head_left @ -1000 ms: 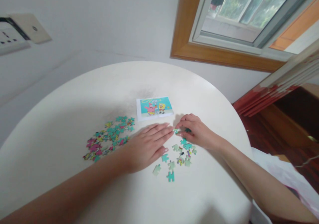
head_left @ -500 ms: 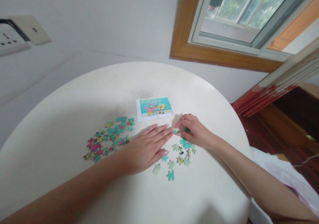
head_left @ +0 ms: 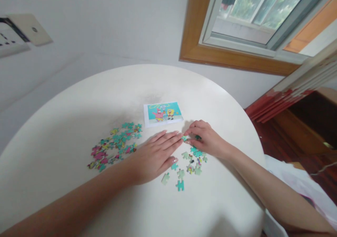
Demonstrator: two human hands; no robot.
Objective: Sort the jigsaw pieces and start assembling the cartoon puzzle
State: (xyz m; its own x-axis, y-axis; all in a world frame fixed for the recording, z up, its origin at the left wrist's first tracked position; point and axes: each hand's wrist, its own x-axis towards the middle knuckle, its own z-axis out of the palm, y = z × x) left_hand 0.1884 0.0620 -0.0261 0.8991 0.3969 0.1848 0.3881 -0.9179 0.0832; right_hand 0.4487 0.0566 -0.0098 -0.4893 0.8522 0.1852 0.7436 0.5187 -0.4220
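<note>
My left hand (head_left: 158,156) lies flat, palm down, with its fingers stretched out toward the right. Its fingertips meet a small green and yellow puzzle piece (head_left: 184,138). Thumb and forefinger of my right hand (head_left: 204,138) are closed on that same piece from the other side. Under and below my right hand lie several loose green pieces (head_left: 197,153), some with coloured print. Nearest my left thumb is a teal piece (head_left: 174,166), and a pale green piece (head_left: 165,178) lies closer to me. What is beneath my left palm is hidden.
A picture card (head_left: 164,114) with cartoon figures lies beyond my hands. To the left is a spread of mixed puzzle pieces (head_left: 116,145). All rest on a round white table (head_left: 79,107) by a wall and a wood-framed window (head_left: 195,51).
Both hands keep almost the same pose. The piece between them has shifted very slightly left, and the view has tilted a touch.
</note>
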